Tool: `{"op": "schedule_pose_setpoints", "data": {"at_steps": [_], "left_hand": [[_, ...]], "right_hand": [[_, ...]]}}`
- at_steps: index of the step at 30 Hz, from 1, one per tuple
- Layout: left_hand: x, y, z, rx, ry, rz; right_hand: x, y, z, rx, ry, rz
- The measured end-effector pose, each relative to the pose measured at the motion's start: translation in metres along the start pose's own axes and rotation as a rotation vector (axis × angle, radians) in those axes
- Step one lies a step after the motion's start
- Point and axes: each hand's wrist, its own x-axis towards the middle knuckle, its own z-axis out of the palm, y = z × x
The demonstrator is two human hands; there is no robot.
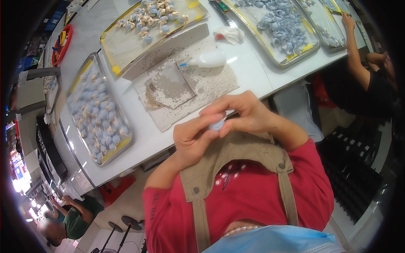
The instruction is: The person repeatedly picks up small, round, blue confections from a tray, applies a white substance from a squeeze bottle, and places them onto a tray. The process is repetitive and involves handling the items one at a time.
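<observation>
Close to my chest, at the table's near edge, my left hand and my right hand are closed together on a small blue-grey rounded piece. The fingertips and thumbs of both hands press on it, and most of its shape is hidden. Just beyond my hands lies a stained piece of cardboard with a smaller spattered board on it. A white squeeze bottle with a blue tip rests on its side there.
A metal tray of blue-and-cream pieces stands left; another tray of them is behind the cardboard. At right, a tray holds blue-grey shell-like pieces. A crumpled tissue lies between. A co-worker's arm reaches in at far right.
</observation>
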Motion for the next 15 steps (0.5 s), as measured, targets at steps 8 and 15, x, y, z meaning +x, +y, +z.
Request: {"op": "schedule_pose_setpoints", "data": {"at_steps": [8,15], "left_hand": [[0.001,-0.001,-0.001,0.006,-0.002,-0.001],[-0.002,-0.006,-0.012,0.039,-0.050,-0.025]], "right_hand": [[0.000,0.002,0.001,0.015,0.011,0.014],[0.007,0.005,0.006,0.087,0.016,0.033]]}}
